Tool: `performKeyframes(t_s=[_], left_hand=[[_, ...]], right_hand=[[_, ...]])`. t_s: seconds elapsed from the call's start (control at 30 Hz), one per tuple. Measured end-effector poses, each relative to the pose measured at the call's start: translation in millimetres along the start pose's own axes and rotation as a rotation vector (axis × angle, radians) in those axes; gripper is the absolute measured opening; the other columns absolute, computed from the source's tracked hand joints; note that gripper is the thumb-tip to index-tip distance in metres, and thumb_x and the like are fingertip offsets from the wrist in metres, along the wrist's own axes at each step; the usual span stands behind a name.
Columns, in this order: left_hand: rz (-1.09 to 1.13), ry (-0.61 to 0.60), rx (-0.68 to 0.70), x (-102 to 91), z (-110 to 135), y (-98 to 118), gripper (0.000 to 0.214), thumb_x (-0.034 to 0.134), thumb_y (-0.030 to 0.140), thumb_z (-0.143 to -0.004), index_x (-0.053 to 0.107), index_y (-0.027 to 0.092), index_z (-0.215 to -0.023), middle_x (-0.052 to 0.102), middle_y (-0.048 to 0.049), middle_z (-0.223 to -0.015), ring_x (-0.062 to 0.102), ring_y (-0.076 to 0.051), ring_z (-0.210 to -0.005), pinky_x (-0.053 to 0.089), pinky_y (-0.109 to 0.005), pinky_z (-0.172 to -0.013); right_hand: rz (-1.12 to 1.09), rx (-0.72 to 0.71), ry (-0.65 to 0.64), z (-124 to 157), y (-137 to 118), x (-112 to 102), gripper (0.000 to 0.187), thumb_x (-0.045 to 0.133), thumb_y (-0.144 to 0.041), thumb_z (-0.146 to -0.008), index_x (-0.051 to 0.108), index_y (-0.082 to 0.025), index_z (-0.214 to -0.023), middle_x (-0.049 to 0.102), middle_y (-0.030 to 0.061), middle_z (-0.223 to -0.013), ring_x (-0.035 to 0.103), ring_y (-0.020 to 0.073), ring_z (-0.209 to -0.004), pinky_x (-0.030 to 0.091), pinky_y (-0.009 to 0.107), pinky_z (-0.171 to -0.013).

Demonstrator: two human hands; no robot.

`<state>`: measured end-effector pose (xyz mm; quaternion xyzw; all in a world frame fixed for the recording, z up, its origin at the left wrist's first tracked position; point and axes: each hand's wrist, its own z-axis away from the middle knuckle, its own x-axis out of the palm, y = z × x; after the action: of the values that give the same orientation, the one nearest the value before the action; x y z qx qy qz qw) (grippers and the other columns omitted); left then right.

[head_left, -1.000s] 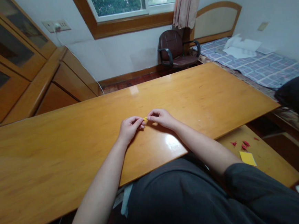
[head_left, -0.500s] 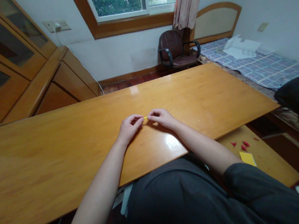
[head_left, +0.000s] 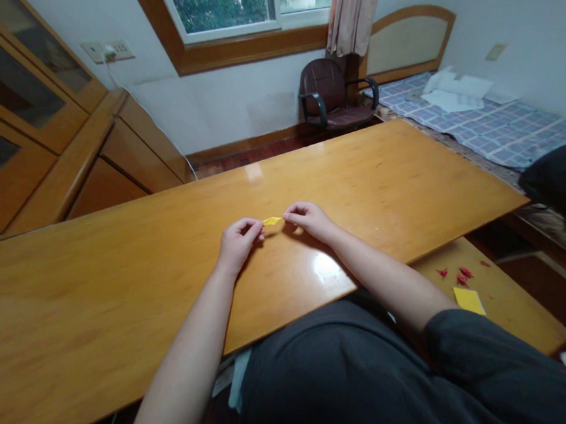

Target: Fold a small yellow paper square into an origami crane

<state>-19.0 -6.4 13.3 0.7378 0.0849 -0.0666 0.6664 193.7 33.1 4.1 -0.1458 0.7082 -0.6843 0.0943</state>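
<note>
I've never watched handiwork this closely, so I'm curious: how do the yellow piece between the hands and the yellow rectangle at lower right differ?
The yellow piece looks small, narrow and pointed; the yellow rectangle looks larger and four-sided. The yellow piece is pinched by the left hand, with the right hand at its other end; the yellow rectangle lies flat on the lower board. Both share a yellow colour.

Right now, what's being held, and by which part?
A small yellow folded piece, pinched at its left end by the left hand. The right hand is at its right tip; whether it grips there, I cannot tell.
</note>
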Motion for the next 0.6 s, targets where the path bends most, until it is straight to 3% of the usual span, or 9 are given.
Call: performKeyframes(t_s=[0.2,0.37,0.6], left_hand=[[0.075,0.025,-0.03,0.1,-0.5,1.2,0.028,0.074,0.043,-0.077,0.069,0.016,-0.077,0.068,-0.0019,-0.065,0.06,-0.012,-0.054,0.051,-0.022,-0.054],[0.036,0.006,-0.014,1.5,0.6,1.9,0.03,0.073,0.046,-0.077,0.069,0.016,-0.079,0.069,-0.0025,-0.067,0.061,-0.013,-0.056,0.051,-0.023,-0.056],[-0.08,-0.11,0.057,3.8,1.7,2.7,0.031,0.072,0.047,-0.079,0.07,0.016,-0.082,0.069,-0.0037,-0.069,0.064,-0.015,-0.061,0.051,-0.025,-0.061]], right_hand=[[0.022,-0.023,-0.004,-1.9,4.2,1.6,0.033,0.071,-0.049,-0.077,0.066,-0.017,-0.082,0.066,0.0001,-0.074,0.053,0.0098,-0.061,0.044,0.023,-0.059],[0.038,-0.01,-0.1,1.5,0.4,2.9,0.037,0.072,-0.049,-0.077,0.069,-0.016,-0.093,0.071,0.0026,-0.082,0.061,0.012,-0.068,0.047,0.024,-0.063],[0.164,-0.061,-0.105,6.6,-4.7,4.9,0.035,0.073,-0.049,-0.077,0.07,-0.015,-0.083,0.069,0.0026,-0.074,0.058,0.0126,-0.065,0.044,0.025,-0.062]])
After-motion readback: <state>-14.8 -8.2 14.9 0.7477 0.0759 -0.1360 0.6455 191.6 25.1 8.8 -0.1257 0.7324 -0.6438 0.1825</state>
